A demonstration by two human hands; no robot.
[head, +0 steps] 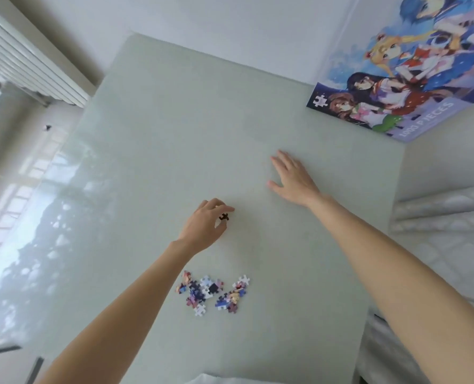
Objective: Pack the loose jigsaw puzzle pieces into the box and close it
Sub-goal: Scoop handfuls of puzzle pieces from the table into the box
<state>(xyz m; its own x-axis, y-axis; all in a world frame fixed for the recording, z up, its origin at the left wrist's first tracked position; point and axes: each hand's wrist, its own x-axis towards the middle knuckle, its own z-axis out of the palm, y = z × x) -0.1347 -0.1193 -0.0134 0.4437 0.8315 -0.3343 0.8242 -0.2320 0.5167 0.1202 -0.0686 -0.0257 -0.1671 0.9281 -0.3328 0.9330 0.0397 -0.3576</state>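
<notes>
Blue puzzle box (413, 76) reads "1000 PIECES"; left hand (206, 224) pinches a dark piece (224, 217).

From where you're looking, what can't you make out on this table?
- Puzzle box, head view: the right and top picture edges cut it off, so whether it is open or shut stays unknown.
- Dark piece pinched in the left hand: too small and partly covered by fingers to read its picture.
- Loose pieces: overlapping and blurred, so their count is unclear.
- Right hand: its palm hides the table beneath.
</notes>
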